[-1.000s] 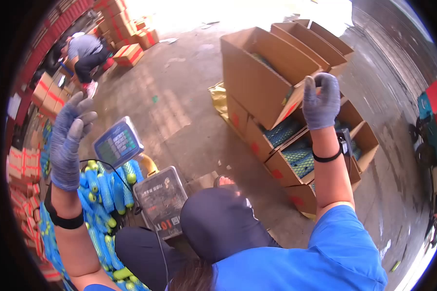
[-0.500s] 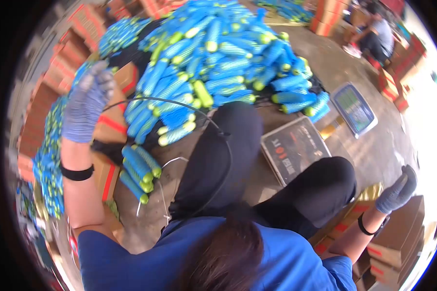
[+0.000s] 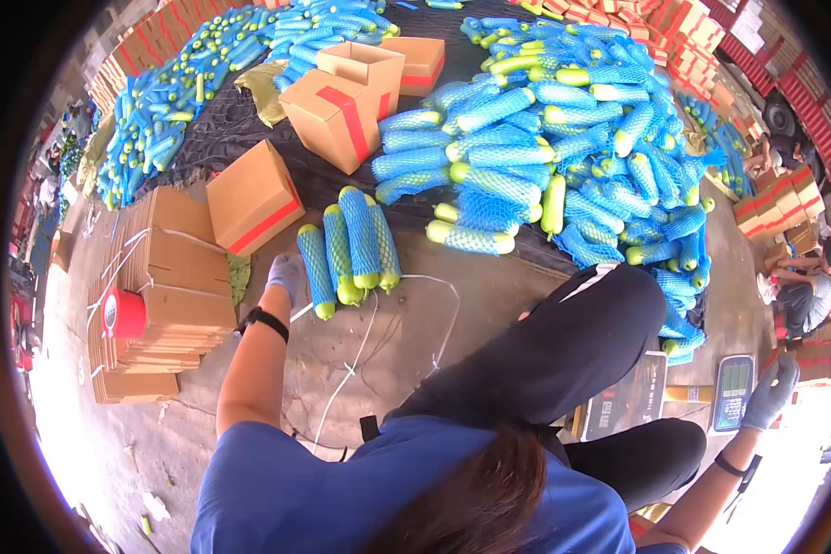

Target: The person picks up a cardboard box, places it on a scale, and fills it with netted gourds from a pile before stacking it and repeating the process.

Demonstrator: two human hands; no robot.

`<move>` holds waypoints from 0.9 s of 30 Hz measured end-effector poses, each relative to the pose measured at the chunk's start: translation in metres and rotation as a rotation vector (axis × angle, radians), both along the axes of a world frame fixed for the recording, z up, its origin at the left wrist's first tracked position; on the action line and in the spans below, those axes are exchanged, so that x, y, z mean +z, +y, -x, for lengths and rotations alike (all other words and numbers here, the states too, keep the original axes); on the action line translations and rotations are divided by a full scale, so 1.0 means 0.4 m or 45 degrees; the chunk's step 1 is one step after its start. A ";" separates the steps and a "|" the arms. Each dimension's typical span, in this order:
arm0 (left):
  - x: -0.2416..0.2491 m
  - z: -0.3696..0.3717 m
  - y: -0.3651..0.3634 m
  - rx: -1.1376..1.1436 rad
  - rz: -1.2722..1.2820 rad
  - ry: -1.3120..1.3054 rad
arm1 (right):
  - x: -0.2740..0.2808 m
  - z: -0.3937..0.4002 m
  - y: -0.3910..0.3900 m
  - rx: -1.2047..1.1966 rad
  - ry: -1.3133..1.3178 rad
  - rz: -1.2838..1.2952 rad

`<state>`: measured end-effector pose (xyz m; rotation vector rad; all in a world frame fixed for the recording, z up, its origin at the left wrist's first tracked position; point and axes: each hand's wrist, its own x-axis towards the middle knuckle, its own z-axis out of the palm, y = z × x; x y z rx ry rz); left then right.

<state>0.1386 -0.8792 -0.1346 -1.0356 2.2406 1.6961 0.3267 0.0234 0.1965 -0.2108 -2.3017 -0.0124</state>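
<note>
My left hand (image 3: 286,275), in a pale glove, is low beside a small group of long green gourds (image 3: 340,254) in blue net sleeves, just below a cardboard box (image 3: 255,198) with red tape. Its fingers point away from me and are largely hidden. My right hand (image 3: 774,395), also gloved, is out to the right with loosely bent fingers and nothing in it. It is nearest to the scale's display (image 3: 734,392), whose platform (image 3: 626,399) is partly hidden by my legs.
A big heap of net-sleeved gourds (image 3: 563,138) lies ahead on dark cloth. Flattened cartons (image 3: 177,268) with a red tape roll (image 3: 124,314) are stacked at left. An open box (image 3: 342,106) stands beyond. White strapping (image 3: 349,369) crosses the floor. A person (image 3: 808,291) sits at far right.
My view has turned left. My left hand has come down from being raised to beside the small group of gourds. My right hand now appears near the scale's display.
</note>
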 end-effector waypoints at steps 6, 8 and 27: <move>0.074 0.350 -0.075 -0.220 1.051 0.158 | -0.082 0.024 0.164 -0.223 -0.338 -0.049; 0.049 0.442 -0.140 -0.315 1.182 -0.003 | -0.101 0.009 0.193 -0.290 -0.344 -0.011; 0.253 0.284 -0.043 0.242 2.165 0.754 | -0.109 -0.098 0.348 -0.692 -0.674 -0.073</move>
